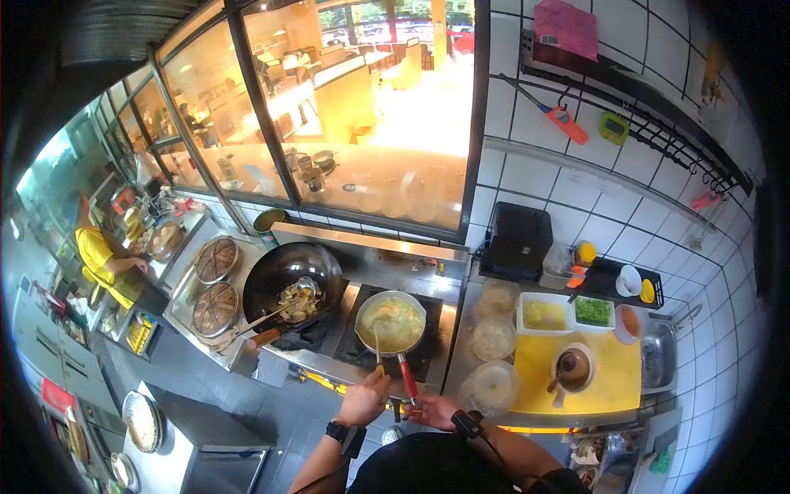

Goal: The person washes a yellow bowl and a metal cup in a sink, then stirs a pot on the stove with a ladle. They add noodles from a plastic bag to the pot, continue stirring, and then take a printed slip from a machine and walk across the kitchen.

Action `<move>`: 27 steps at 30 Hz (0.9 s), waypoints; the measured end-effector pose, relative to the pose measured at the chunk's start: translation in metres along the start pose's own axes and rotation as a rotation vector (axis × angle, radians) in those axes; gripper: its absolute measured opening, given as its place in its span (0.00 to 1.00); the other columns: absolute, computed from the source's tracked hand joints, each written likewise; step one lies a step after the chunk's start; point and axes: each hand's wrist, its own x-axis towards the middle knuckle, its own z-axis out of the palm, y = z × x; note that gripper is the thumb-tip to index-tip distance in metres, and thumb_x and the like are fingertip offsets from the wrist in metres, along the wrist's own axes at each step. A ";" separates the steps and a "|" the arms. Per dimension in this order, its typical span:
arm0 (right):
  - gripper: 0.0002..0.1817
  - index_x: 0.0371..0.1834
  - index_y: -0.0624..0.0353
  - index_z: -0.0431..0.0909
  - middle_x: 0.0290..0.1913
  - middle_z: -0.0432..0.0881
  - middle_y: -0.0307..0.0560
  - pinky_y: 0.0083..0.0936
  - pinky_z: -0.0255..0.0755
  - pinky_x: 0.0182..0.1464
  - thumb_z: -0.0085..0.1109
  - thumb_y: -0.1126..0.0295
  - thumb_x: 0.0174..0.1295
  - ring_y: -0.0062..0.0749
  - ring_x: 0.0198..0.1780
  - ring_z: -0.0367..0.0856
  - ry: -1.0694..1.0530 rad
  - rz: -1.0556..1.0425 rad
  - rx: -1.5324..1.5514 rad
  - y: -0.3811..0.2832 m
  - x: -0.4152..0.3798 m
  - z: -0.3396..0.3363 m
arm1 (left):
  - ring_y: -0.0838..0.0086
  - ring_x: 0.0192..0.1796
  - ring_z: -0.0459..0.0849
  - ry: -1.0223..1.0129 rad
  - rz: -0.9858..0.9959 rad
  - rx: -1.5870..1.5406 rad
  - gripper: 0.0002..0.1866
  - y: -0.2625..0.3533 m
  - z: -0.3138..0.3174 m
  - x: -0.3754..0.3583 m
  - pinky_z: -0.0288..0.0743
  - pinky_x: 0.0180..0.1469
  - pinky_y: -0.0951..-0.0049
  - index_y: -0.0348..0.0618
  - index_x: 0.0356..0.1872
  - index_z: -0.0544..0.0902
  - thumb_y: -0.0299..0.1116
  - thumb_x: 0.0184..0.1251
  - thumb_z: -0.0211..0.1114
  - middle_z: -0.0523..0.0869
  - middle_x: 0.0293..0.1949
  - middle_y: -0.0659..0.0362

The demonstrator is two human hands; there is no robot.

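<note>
A light-coloured saucepan (390, 323) with a red handle (407, 375) sits on the right burner, filled with yellowish-green soup or stew. My left hand (364, 400) is closed around the wooden-looking handle of a stirring utensil (378, 350), whose far end dips into the food; its head is hidden. At the tip of the red handle are the curled fingers of my right hand (438, 412), seemingly gripping it. Left of the saucepan, a large black wok (284, 262) holds cooked pieces, with a metal ladle (304, 286) resting inside.
On the right counter stand a yellow board (613, 362), a brown-filled pot (573, 368), white tubs of chopped food (592, 311) and several clear containers (491, 387). Round lidded pans (216, 309) lie left of the wok. A person in a yellow shirt (103, 255) works farther left.
</note>
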 end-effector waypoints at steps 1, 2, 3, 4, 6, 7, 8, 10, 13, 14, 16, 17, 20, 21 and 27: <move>0.16 0.55 0.63 0.71 0.48 0.81 0.56 0.38 0.76 0.58 0.53 0.64 0.71 0.48 0.51 0.82 -0.010 -0.003 -0.020 0.002 0.005 -0.005 | 0.52 0.45 0.86 0.003 0.006 -0.002 0.12 -0.001 0.000 0.000 0.83 0.43 0.57 0.40 0.47 0.80 0.30 0.62 0.62 0.83 0.52 0.43; 0.16 0.55 0.63 0.71 0.48 0.81 0.57 0.37 0.76 0.58 0.53 0.64 0.71 0.48 0.51 0.82 -0.021 -0.006 -0.040 0.002 0.006 -0.004 | 0.52 0.45 0.86 0.024 0.006 0.000 0.12 -0.001 0.000 0.000 0.83 0.43 0.57 0.40 0.46 0.81 0.30 0.63 0.62 0.83 0.51 0.43; 0.16 0.55 0.63 0.71 0.48 0.81 0.57 0.37 0.76 0.58 0.53 0.64 0.71 0.48 0.51 0.82 -0.020 -0.010 -0.042 0.001 0.007 -0.003 | 0.52 0.44 0.86 0.046 0.005 0.002 0.11 -0.001 0.001 -0.001 0.83 0.43 0.58 0.40 0.46 0.81 0.31 0.63 0.62 0.84 0.50 0.43; 0.14 0.53 0.62 0.71 0.46 0.82 0.55 0.37 0.79 0.54 0.54 0.65 0.71 0.46 0.48 0.83 -0.015 0.017 -0.023 0.001 0.006 0.001 | 0.52 0.44 0.86 0.049 0.008 0.001 0.11 -0.003 0.002 -0.002 0.83 0.43 0.58 0.40 0.46 0.81 0.31 0.63 0.62 0.84 0.50 0.43; 0.13 0.51 0.60 0.71 0.43 0.83 0.53 0.37 0.81 0.51 0.56 0.66 0.70 0.43 0.44 0.84 -0.010 0.045 -0.007 0.000 0.007 0.002 | 0.52 0.44 0.87 0.062 0.004 -0.011 0.11 -0.004 0.002 -0.003 0.83 0.43 0.57 0.41 0.46 0.82 0.31 0.64 0.61 0.84 0.51 0.43; 0.12 0.51 0.60 0.72 0.43 0.83 0.53 0.38 0.81 0.51 0.56 0.66 0.70 0.43 0.44 0.84 0.007 0.058 0.002 0.000 0.008 0.002 | 0.52 0.44 0.87 0.064 0.005 -0.012 0.11 -0.005 0.003 -0.003 0.83 0.43 0.57 0.41 0.46 0.82 0.31 0.64 0.61 0.84 0.51 0.43; 0.12 0.50 0.60 0.72 0.42 0.83 0.52 0.38 0.81 0.51 0.56 0.66 0.70 0.43 0.43 0.84 0.029 0.079 0.014 0.009 0.005 0.000 | 0.52 0.44 0.86 0.024 -0.037 -0.016 0.11 0.001 0.002 -0.011 0.83 0.43 0.57 0.41 0.46 0.82 0.31 0.64 0.61 0.84 0.50 0.43; 0.12 0.50 0.60 0.72 0.42 0.83 0.52 0.39 0.81 0.51 0.56 0.66 0.70 0.43 0.43 0.84 0.039 0.062 0.013 0.010 0.004 0.001 | 0.52 0.44 0.86 -0.008 -0.070 -0.016 0.11 0.002 0.001 -0.011 0.83 0.43 0.57 0.41 0.46 0.82 0.32 0.64 0.61 0.84 0.50 0.44; 0.12 0.50 0.59 0.72 0.41 0.83 0.51 0.39 0.81 0.51 0.56 0.65 0.70 0.43 0.43 0.84 0.026 0.049 0.012 0.011 0.005 0.001 | 0.52 0.44 0.86 0.015 -0.069 -0.016 0.11 0.000 0.002 -0.012 0.83 0.43 0.57 0.42 0.46 0.82 0.32 0.64 0.61 0.84 0.51 0.44; 0.12 0.49 0.60 0.72 0.41 0.83 0.51 0.38 0.81 0.51 0.55 0.65 0.70 0.42 0.43 0.84 0.004 0.053 0.009 0.011 0.007 -0.001 | 0.52 0.44 0.86 0.006 -0.071 -0.022 0.12 0.001 0.001 -0.012 0.83 0.43 0.57 0.42 0.46 0.82 0.32 0.64 0.61 0.84 0.51 0.44; 0.13 0.51 0.62 0.72 0.45 0.83 0.54 0.37 0.80 0.53 0.55 0.65 0.70 0.44 0.47 0.84 -0.017 0.047 0.001 0.012 0.007 -0.005 | 0.52 0.44 0.86 -0.001 -0.074 -0.028 0.12 -0.001 0.001 -0.012 0.83 0.43 0.57 0.42 0.46 0.82 0.32 0.63 0.62 0.84 0.51 0.45; 0.15 0.52 0.64 0.71 0.48 0.82 0.56 0.35 0.79 0.55 0.54 0.65 0.71 0.45 0.50 0.83 -0.044 0.037 -0.009 0.003 0.010 0.000 | 0.52 0.44 0.86 0.025 -0.041 -0.025 0.12 -0.005 -0.001 -0.004 0.83 0.43 0.57 0.42 0.46 0.82 0.31 0.63 0.62 0.84 0.51 0.45; 0.15 0.52 0.63 0.71 0.47 0.83 0.56 0.36 0.78 0.55 0.56 0.66 0.69 0.45 0.49 0.83 0.002 0.025 -0.008 0.002 0.006 0.003 | 0.53 0.45 0.86 0.033 -0.025 -0.024 0.12 -0.005 -0.003 -0.004 0.83 0.44 0.58 0.42 0.47 0.82 0.31 0.62 0.62 0.84 0.51 0.45; 0.15 0.52 0.63 0.71 0.47 0.83 0.56 0.36 0.78 0.55 0.56 0.66 0.69 0.45 0.49 0.83 0.002 0.024 -0.007 0.002 0.005 0.004 | 0.53 0.45 0.86 0.019 -0.032 -0.022 0.13 -0.004 -0.004 -0.004 0.83 0.44 0.58 0.42 0.47 0.81 0.30 0.62 0.62 0.84 0.51 0.44; 0.13 0.50 0.63 0.72 0.47 0.83 0.55 0.36 0.79 0.55 0.55 0.66 0.70 0.44 0.49 0.84 0.026 0.025 0.020 0.003 0.004 0.012 | 0.53 0.45 0.87 0.012 -0.027 -0.002 0.13 -0.008 0.002 -0.006 0.83 0.44 0.59 0.43 0.48 0.82 0.31 0.62 0.63 0.84 0.50 0.44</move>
